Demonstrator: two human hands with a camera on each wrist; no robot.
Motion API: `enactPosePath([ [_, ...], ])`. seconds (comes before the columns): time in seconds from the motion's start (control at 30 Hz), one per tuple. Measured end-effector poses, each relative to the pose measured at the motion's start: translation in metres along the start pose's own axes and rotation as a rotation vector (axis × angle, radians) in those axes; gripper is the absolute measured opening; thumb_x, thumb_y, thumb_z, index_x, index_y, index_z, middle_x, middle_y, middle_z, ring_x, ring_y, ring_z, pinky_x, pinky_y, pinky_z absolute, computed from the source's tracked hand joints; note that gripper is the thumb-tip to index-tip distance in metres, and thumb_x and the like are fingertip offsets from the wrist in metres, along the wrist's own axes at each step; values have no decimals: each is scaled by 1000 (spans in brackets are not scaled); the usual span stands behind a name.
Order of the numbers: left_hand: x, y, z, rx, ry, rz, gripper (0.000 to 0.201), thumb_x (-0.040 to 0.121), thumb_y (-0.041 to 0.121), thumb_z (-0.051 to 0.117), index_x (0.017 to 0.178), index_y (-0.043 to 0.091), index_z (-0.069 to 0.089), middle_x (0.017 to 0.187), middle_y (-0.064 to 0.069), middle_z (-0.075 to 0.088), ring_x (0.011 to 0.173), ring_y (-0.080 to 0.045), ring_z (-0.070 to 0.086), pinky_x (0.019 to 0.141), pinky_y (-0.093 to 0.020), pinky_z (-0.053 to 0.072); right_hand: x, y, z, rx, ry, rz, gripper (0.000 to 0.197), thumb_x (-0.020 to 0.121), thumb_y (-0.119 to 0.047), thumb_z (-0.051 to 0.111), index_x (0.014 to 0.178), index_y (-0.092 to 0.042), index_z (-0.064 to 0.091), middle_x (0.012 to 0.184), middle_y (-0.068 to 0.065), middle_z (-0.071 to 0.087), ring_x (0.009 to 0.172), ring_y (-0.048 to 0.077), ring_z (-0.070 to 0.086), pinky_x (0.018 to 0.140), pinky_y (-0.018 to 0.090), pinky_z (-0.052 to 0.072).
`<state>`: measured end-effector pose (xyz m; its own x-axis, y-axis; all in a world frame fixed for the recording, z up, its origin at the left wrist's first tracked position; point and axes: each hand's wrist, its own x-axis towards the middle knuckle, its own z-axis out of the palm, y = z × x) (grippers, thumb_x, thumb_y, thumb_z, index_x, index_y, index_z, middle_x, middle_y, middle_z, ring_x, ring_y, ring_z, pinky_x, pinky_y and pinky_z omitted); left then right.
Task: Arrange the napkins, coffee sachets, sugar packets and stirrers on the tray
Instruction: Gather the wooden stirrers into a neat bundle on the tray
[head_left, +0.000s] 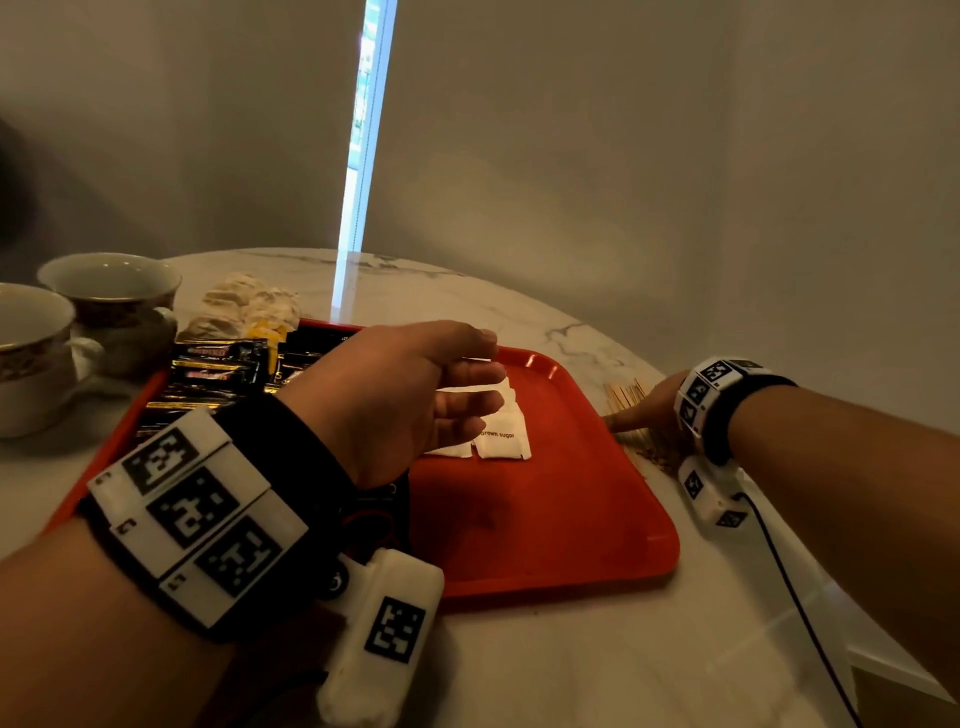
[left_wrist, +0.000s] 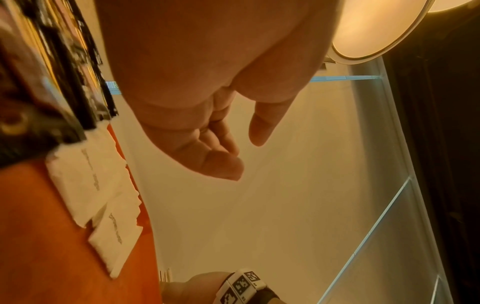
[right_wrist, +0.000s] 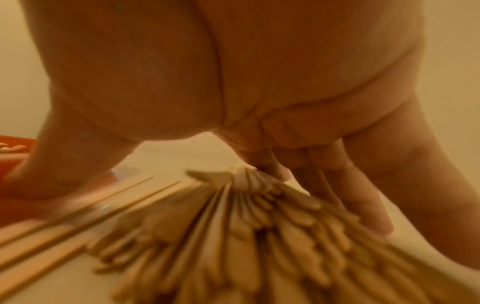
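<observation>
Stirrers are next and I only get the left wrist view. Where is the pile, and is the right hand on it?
Observer: The stirrers lie on the table, just right of the tray.
Operator: Gripped?
Observer: No. Straight fingers of the right hand rest against the pile, not curled round it.
Operator: Napkins?
Observer: A crumpled white heap, likely napkins, sits off the tray's far left corner.

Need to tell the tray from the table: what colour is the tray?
Red-orange tray, plain with no pattern; the head view shows it best.
</observation>
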<state>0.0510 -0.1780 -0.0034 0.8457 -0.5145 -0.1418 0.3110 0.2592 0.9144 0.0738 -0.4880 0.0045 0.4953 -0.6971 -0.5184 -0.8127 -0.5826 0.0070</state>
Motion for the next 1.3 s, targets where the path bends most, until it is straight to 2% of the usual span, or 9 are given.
enactPosePath([
  [0.07,0,0,0,-1,0,0,24,96,24,60,114,9,68,95,-8,73,71,-19,69,52,-26,53,2,-2,3,-80,3,-3,117,53,-78,74,139,-4,44,119,16,68,111,35,63,103,48,48],
  [0.2,0,0,-2,4,6,-4,24,96,25,61,114,10,68,95,-8,73,70,-18,70,51,-26,53,7,-3,1,-122,53,-21,107,63,-74,73,139,-4,46,126,15,66,112,34,62,103,46,49],
  [0.3,1,1,-1,7,6,-7,25,97,26,60,115,10,67,96,-8,73,71,-18,69,51,-25,52,12,2,-3,-65,119,-61,76,71,-60,80,120,-5,58,111,13,72,97,29,64,84,38,53],
  [0.43,1,0,-1,13,5,-6,25,96,26,61,114,11,67,97,-8,73,73,-19,69,52,-26,52,22,10,-7,-270,259,-60,74,57,-73,81,101,-15,65,102,2,73,96,25,68,93,42,54],
  [0.57,2,-1,-2,17,7,-7,23,97,25,60,113,12,68,96,-8,73,74,-19,69,53,-26,52,34,7,-6,-303,316,-93,62,63,-67,82,92,-16,65,89,1,73,86,22,68,86,39,56],
  [0.7,3,-2,-2,16,5,-6,23,97,25,60,113,12,68,94,-7,72,73,-19,68,53,-25,52,42,7,-7,-332,327,-150,61,68,-64,81,106,-17,69,92,-1,72,87,20,67,83,37,56],
  [0.97,6,-6,-3,34,10,-11,23,96,25,60,113,12,68,94,-7,73,71,-18,69,56,-26,52,45,12,-6,-267,422,-216,68,83,-50,75,135,-10,58,133,8,62,120,28,59,103,39,48],
  [1.13,6,-6,-3,36,13,-9,22,96,25,60,112,12,68,93,-6,73,73,-19,69,56,-25,52,46,14,-7,-239,491,-261,49,86,-39,75,122,-8,64,108,6,67,95,25,62,78,31,48],
  [1.3,6,-7,-3,40,21,-17,22,96,24,60,113,13,68,92,-5,73,70,-18,68,55,-25,51,44,17,-12,-203,504,-275,32,85,-31,73,109,-11,66,93,4,64,85,22,61,72,31,48],
])
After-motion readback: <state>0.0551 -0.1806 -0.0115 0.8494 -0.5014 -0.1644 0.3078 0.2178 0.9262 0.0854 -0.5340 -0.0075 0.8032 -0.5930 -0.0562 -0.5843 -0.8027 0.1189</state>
